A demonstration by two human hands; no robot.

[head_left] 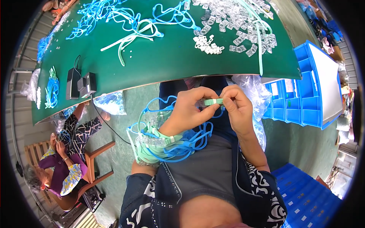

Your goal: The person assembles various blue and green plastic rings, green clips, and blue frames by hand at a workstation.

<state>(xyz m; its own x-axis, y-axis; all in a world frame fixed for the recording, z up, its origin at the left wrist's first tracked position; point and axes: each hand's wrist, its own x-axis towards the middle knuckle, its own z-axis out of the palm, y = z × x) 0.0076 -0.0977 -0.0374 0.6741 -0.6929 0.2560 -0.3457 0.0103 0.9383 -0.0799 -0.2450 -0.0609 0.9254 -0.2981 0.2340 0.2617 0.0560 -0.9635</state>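
My left hand (190, 108) and my right hand (237, 108) meet over my lap, just in front of the table edge. Between their fingertips is a light green ribbed strap (213, 102) with a small white band round it; both hands pinch it. Around my left forearm hangs a thick bundle of light green and blue straps (152, 146), some with clear plastic clips on them. Blue loops from the bundle dangle below my left wrist. Part of the held strap is hidden behind my fingers.
On the green table (159, 57) lie blue straps (102, 15), clear plastic clips (239, 22) and small white loops (208, 45). A black power adapter (87, 84) sits at its left. Blue bins (300, 91) stand right. Another person (61, 167) sits at left, handling something blue.
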